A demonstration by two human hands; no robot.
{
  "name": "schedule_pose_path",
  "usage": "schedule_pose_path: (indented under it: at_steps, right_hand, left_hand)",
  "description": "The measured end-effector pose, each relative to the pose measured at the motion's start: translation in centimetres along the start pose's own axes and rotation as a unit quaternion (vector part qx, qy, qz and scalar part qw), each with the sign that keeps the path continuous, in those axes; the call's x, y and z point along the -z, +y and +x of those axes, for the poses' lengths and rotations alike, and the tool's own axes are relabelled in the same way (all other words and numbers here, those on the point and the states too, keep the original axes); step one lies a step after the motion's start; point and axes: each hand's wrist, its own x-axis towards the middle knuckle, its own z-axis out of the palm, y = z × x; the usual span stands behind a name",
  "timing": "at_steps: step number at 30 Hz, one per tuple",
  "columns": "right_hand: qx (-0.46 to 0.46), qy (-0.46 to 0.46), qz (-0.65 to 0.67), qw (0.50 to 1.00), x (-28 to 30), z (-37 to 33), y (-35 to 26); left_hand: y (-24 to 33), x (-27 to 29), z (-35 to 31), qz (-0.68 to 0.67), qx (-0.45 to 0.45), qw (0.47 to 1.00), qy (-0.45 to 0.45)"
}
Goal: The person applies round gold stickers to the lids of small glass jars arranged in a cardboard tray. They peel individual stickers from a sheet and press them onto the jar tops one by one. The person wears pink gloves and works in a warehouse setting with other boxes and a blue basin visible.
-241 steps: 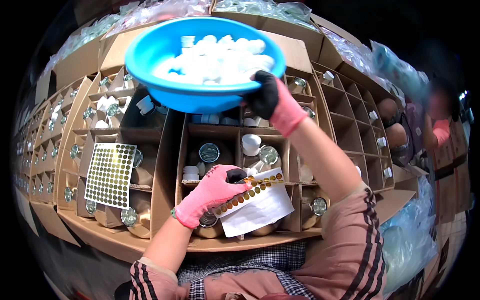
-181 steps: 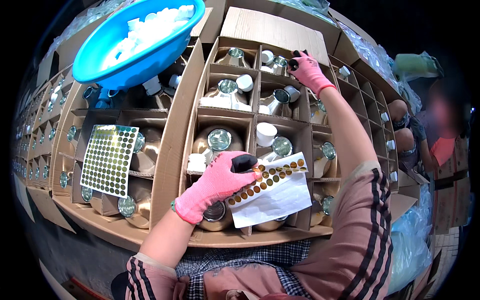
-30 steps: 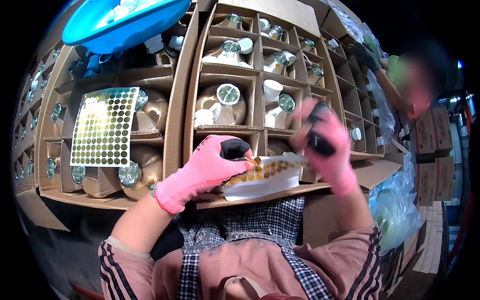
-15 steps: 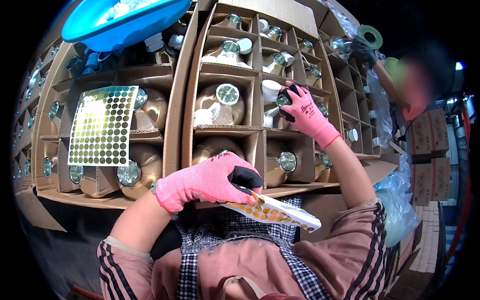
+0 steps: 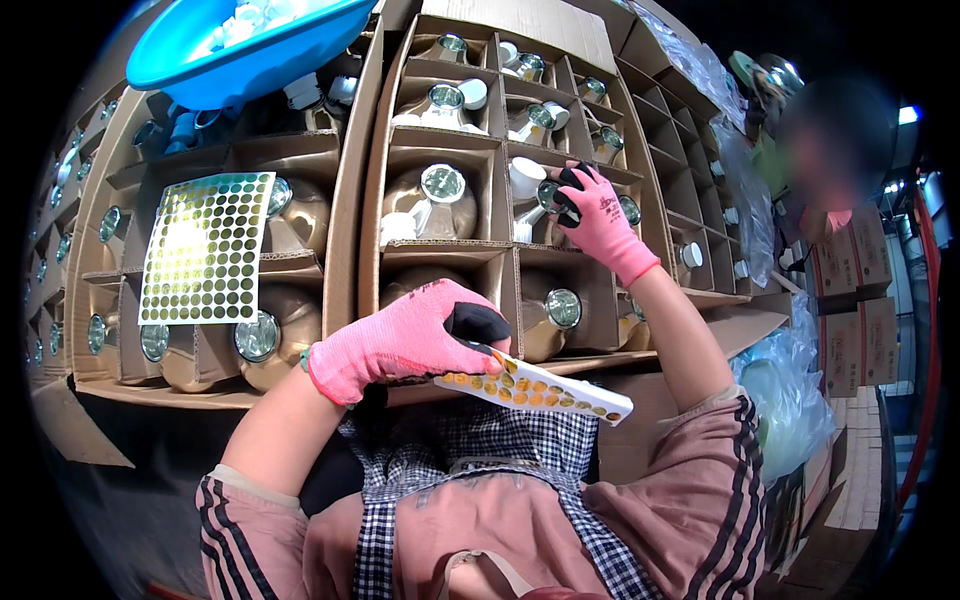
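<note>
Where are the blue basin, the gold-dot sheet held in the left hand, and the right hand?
Blue basin (image 5: 252,76), head view: front outer wall.
Held gold-dot sheet (image 5: 538,393), head view: dotted face.
Right hand (image 5: 599,218), head view: back of the glove.

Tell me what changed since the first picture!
The right hand let go of the blue basin, which moved left, and is now at a bottle's mouth. The left hand still holds gold stickers; the other sticker sheet still lies on the left box.
</note>
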Motion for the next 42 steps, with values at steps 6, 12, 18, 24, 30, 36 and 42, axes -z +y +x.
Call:
schedule_pose_path:
  at_steps: [6, 12, 18, 24, 30, 36, 42]
  right_hand:
    - [0.008, -0.004, 0.114, 0.993, 3.7, 0.2, -2.1]
    - [0.036, -0.124, 0.039, 0.991, 2.4, 0.5, -1.0]
    - [0.138, -0.136, -0.058, 0.979, 0.9, 1.3, 0.3]
    - [0.191, -0.127, -0.106, 0.968, 0.5, 1.0, -0.3]
    - [0.165, -0.087, -0.117, 0.975, 0.7, 1.1, -0.5]
    - [0.014, 0.005, 0.000, 1.000, 2.1, 0.9, -1.6]
    - [-0.125, -0.058, 0.407, 0.903, 13.0, -1.3, -10.8]
  left_hand:
    - [0.1, -0.2, -0.2, -0.013, -0.003, 1.000, 0.009]
    - [0.0, -0.2, 0.0, -0.009, -0.010, 1.000, -0.008]
    - [0.3, -0.1, 0.0, -0.008, 0.017, 1.000, -0.007]
    - [0.0, -0.1, 0.1, 0.006, -0.018, 1.000, -0.018]
    - [0.1, -0.2, 0.2, 0.027, -0.013, 0.999, -0.014]
    - [0.1, -0.3, 0.1, -0.017, 0.006, 1.000, 0.025]
    - [0.3, 0.2, -0.4, -0.044, 0.049, 0.989, 0.132]
